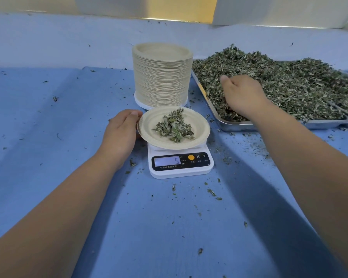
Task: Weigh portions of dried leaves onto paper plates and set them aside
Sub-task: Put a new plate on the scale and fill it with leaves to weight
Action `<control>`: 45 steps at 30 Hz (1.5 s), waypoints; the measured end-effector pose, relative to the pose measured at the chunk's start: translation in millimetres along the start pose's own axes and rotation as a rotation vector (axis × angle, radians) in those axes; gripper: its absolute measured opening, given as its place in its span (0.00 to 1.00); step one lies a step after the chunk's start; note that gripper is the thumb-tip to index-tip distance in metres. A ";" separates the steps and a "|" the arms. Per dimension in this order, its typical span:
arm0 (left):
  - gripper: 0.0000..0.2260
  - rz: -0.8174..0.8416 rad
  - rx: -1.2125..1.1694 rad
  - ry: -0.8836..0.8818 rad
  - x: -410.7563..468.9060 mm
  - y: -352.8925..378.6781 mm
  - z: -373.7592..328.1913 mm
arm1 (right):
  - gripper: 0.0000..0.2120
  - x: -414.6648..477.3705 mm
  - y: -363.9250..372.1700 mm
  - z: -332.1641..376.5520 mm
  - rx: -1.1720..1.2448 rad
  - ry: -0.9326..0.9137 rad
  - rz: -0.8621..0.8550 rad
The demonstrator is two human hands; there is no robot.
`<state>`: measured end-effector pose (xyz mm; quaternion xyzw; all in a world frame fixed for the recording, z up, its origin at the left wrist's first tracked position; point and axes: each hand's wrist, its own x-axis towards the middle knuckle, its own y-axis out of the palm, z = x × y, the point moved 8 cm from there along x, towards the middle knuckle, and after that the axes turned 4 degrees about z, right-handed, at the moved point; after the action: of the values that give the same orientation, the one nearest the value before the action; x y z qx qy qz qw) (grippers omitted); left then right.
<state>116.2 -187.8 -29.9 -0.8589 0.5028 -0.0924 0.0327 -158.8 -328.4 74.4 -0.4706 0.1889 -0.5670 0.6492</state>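
Head: left hand (120, 135) grips paper plate (147, 127) rim, fingers beneath.

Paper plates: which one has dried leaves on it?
The single plate on the white scale, its rim held by the left hand; it carries a small leaf pile. The stacked plates behind it are bare on top.

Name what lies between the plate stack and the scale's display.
Head view: a single paper plate holding dried leaves, resting on the scale.
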 end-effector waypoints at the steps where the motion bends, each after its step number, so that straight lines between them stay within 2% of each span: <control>1: 0.14 0.002 -0.001 -0.001 -0.6 0.1 -0.4 | 0.25 -0.8 -2.3 10.3 0.047 -0.017 -0.007; 5: 0.15 0.011 -0.009 -0.009 -2.0 0.9 -1.8 | 0.24 -11.4 3.5 56.1 0.242 -0.097 0.021; 8: 0.14 0.020 -0.005 -0.006 -2.5 1.6 -2.9 | 0.24 -21.8 20.9 89.6 0.294 -0.176 0.104; 13: 0.16 0.023 0.009 -0.011 -3.7 1.0 -5.2 | 0.21 -29.7 47.8 117.1 0.189 -0.274 0.223; 20: 0.15 0.029 0.007 -0.001 -4.2 1.1 -6.0 | 0.11 -34.2 64.9 120.7 0.165 -0.323 0.298; 27: 0.16 0.036 0.008 0.001 -3.3 1.8 -5.8 | 0.10 -39.6 75.3 117.4 0.014 -0.376 0.371; 38: 0.17 0.035 0.021 0.005 -3.5 2.3 -6.4 | 0.12 -46.6 73.7 114.7 -0.056 -0.427 0.376; 42: 0.14 0.037 -0.003 -0.001 -3.1 2.2 -5.4 | 0.18 -49.8 66.6 114.0 -0.101 -0.456 0.337; 45: 0.13 0.031 0.000 -0.004 -2.9 2.0 -4.4 | 0.17 -51.0 57.5 102.9 -0.006 -0.426 0.270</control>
<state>112.3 -186.1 -26.2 -0.8512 0.5158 -0.0903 0.0349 -61.2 -245.9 62.2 -0.5520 0.1107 -0.3623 0.7428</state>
